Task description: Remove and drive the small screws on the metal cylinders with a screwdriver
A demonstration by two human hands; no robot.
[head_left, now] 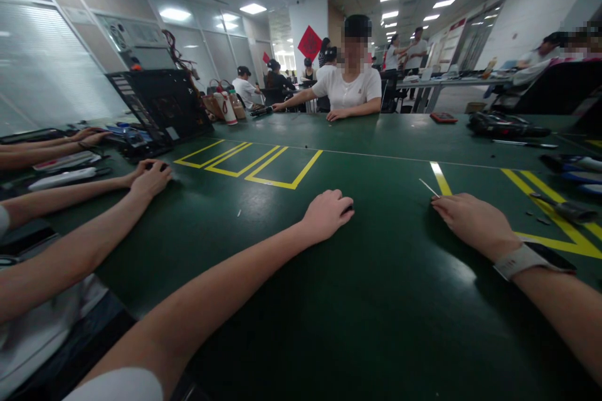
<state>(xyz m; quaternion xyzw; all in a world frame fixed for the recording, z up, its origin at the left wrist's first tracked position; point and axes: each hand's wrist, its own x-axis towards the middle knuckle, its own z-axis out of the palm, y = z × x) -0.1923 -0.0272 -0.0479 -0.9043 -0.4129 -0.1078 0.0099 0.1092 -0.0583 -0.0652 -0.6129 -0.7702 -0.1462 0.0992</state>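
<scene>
My left hand [328, 215] rests on the green table [329, 301] near the middle, its fingers curled round a small dark object [348, 208] that is mostly hidden. To the right, my right hand [470, 219], with a watch on the wrist, pinches a thin light stick [428, 188] between thumb and fingertips. The stick points up and to the left, beside a short strip of yellow tape [441, 178].
A co-worker's hands [153, 177] are at the left, near a black computer case [162, 100]. Another person sits across the table. At the right lie a dark tool [571, 210], a black bundle [508, 125] and a red object [443, 118]. Yellow tape outlines mark the surface.
</scene>
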